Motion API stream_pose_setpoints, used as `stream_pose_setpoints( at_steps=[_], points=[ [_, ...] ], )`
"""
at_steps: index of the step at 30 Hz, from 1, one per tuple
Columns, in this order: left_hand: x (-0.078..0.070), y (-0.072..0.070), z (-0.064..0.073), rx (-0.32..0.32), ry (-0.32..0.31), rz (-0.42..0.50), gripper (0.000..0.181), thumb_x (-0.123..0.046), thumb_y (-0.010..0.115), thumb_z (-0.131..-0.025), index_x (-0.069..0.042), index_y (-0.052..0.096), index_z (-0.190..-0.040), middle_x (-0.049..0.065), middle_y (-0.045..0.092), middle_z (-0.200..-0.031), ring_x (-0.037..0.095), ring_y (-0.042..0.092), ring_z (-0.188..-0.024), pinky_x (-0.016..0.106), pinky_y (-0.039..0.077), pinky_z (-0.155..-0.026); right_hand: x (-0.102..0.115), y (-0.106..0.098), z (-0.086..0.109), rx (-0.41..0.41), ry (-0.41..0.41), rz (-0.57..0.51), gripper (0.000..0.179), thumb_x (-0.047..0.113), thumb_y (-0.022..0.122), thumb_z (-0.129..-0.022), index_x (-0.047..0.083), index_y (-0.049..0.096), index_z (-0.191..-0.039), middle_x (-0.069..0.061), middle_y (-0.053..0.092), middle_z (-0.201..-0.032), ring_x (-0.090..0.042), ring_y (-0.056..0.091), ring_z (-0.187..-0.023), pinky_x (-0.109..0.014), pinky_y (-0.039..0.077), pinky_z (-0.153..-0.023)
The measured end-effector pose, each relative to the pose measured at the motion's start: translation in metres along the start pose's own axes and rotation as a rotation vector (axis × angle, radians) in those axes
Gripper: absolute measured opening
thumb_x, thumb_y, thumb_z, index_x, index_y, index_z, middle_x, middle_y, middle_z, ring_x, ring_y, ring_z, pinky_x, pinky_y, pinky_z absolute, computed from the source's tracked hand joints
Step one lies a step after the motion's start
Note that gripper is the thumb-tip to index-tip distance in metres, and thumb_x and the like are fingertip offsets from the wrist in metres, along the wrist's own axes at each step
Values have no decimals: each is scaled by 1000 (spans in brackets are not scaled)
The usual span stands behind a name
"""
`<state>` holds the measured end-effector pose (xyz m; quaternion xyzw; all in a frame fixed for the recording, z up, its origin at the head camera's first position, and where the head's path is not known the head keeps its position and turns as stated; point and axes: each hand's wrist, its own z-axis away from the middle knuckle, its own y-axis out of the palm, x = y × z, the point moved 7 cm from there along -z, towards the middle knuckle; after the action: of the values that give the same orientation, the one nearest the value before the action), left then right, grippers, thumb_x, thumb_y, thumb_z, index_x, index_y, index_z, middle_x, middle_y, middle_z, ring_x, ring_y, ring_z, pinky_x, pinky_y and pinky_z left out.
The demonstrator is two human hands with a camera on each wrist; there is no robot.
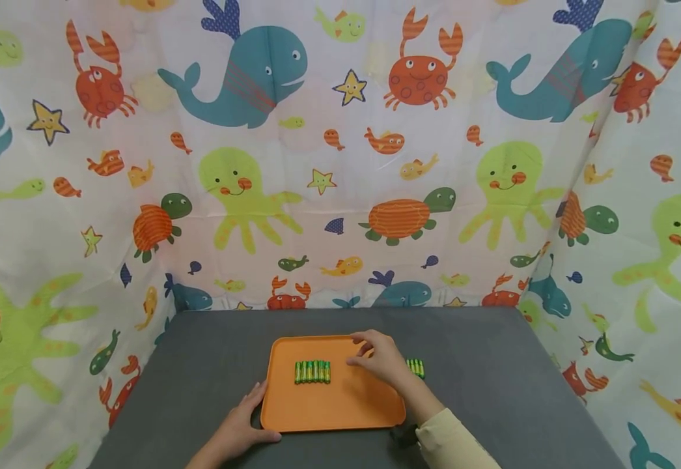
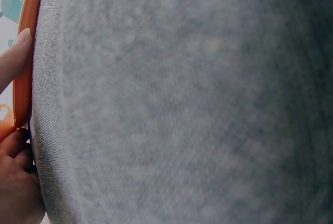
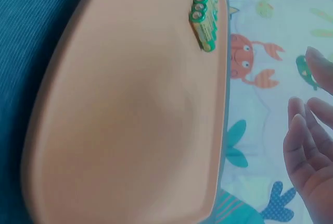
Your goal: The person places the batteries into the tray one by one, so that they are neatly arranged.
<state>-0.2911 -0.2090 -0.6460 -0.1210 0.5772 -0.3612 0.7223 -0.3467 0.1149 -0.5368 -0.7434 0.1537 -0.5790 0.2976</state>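
An orange tray point(image 1: 340, 410) lies on the grey table, with a row of several green-and-yellow batteries point(image 1: 312, 372) standing side by side near its left middle. At the tray's front left corner my left hand point(image 1: 239, 420) holds the rim, fingers along the left side and thumb at the front edge. My right hand point(image 1: 378, 357) hovers over the tray's right part, its fingers loosely bent and nothing between them. In the right wrist view the right hand point(image 3: 312, 156) appears apart from the batteries point(image 3: 204, 18).
More green batteries point(image 1: 415, 368) lie on the table just right of the tray, partly hidden by the right arm. A patterned curtain point(image 1: 340, 260) of sea animals surrounds the grey table point(image 1: 481, 378) at the back and sides.
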Motion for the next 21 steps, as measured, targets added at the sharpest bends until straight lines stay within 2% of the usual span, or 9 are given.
stream_pose_setpoints(
  at_steps=[5,11,14,21],
  points=[
    [1,1,1,7,-3,17,118,-52,89,-69,-19,25,-162,22,20,-166,58,15,-148,76,23,-108,-8,-10,7,-33,13,6,47,22,84,-83,14,70,-127,-13,69,-119,-21,66,-90,-24,54,-67],
    [0,1,-1,-2,-4,0,120,-53,90,-67,-24,24,-163,18,20,-167,55,16,-149,76,24,-108,-23,-29,18,-81,53,39,48,22,86,-82,16,71,-126,-6,70,-119,-14,64,-85,-25,53,-67],
    [0,1,-1,-7,-2,-15,121,-53,91,-66,-23,25,-163,18,21,-167,56,17,-148,76,25,-108,-34,-39,25,-101,77,38,48,19,86,-81,17,72,-126,-6,70,-121,-16,64,-86,-25,52,-67],
    [0,0,2,-11,-10,-14,121,-52,91,-66,-21,25,-163,20,22,-166,56,18,-148,76,25,-108,-59,-58,40,-105,142,16,49,18,87,-80,16,71,-127,-9,68,-122,-14,65,-82,-27,51,-53]
  ],
)
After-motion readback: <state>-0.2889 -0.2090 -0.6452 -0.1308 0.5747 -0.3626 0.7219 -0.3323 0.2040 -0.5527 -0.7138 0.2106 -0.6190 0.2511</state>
